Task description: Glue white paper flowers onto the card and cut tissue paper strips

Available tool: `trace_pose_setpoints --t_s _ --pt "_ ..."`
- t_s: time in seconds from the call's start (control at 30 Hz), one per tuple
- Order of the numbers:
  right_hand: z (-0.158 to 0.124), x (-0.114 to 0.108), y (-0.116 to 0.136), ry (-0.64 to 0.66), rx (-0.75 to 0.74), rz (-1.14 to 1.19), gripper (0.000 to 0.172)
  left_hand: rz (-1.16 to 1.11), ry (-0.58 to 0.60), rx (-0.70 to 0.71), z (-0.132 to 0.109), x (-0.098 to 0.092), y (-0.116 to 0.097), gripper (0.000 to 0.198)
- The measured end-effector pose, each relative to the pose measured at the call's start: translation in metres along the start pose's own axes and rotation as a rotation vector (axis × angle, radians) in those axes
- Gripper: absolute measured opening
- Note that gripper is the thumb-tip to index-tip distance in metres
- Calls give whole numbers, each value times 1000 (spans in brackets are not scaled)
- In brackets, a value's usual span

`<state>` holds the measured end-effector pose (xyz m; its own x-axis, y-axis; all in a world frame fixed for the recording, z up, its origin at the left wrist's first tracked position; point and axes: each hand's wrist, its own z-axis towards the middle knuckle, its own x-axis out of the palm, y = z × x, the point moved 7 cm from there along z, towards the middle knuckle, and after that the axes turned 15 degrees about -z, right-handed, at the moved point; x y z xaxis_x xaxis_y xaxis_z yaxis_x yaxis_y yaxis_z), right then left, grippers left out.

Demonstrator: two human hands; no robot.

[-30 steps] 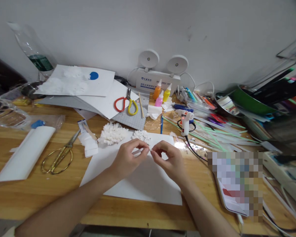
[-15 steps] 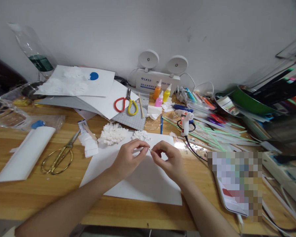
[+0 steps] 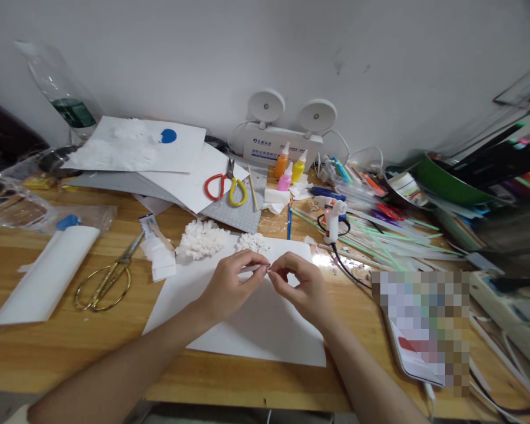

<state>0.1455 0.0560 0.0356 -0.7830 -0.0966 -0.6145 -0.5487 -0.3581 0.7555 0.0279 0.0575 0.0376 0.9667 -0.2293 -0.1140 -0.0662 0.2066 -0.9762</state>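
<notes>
My left hand (image 3: 232, 282) and my right hand (image 3: 300, 282) meet over a white paper sheet (image 3: 247, 324) on the wooden table. Both pinch a small white strip (image 3: 254, 268) between thumb and fingertips, the fingertips almost touching. Just beyond the hands lie two white fluffy paper clusters, a larger one (image 3: 202, 238) and a smaller one (image 3: 254, 241).
Gold scissors (image 3: 106, 280) and a white roll (image 3: 48, 271) lie left. Red-and-yellow scissors (image 3: 223, 187) rest on stacked sheets behind. A glue gun (image 3: 334, 221), paint bottles (image 3: 289, 168), strewn straws (image 3: 380, 241) and a phone (image 3: 424, 330) crowd the right.
The hands have stayed in place; the fingertips have drawn slightly closer together on the strip.
</notes>
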Motion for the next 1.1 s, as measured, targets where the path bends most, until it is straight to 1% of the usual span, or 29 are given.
trace_pose_setpoints --t_s 0.23,0.43,0.67,0.8,0.87,1.03,1.1 --pt "1 -2 1 -35 2 -9 6 -17 -6 -32 -1 0 1 12" --pt "1 -4 -1 -65 14 -30 7 -22 -28 -6 0 -1 1 12" --pt "0 -7 -4 -121 22 -60 7 -41 -13 -14 -1 0 1 14" --pt "0 -8 -3 -172 21 -57 1 -61 -10 -32 -1 1 2 16" --pt "-1 -9 0 -211 -2 -89 4 -63 -19 -39 -1 0 3 16" --pt "-7 -12 9 -386 -101 -187 12 -65 -35 -41 -1 -1 3 17" --pt "-9 -11 10 -411 -121 -213 14 -61 -28 -44 -1 0 4 17"
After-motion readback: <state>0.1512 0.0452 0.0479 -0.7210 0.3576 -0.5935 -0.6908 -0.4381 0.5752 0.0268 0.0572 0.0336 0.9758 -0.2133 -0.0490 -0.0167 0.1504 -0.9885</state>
